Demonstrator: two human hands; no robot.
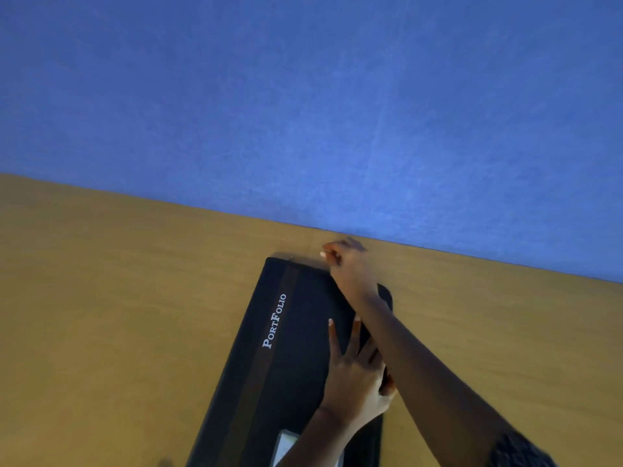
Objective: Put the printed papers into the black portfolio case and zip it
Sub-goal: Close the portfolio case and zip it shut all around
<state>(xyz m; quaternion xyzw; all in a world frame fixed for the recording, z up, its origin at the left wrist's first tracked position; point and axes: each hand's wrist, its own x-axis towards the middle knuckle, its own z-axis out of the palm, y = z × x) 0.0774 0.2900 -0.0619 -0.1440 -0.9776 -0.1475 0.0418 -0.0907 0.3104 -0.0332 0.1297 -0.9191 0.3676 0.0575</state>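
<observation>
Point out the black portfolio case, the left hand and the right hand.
black portfolio case (286,358): head view, on its closed cover beside the brown stripe.
left hand (352,375): head view, on the back of the hand, flat on the cover.
right hand (347,264): head view, on the knuckles at the case's far edge.

One black case (290,348) lettered PortFolio, one pale card (286,446) at its near end, two hands, left (354,375) and right (347,261), one wooden table (118,298), one blue wall (303,96)
</observation>
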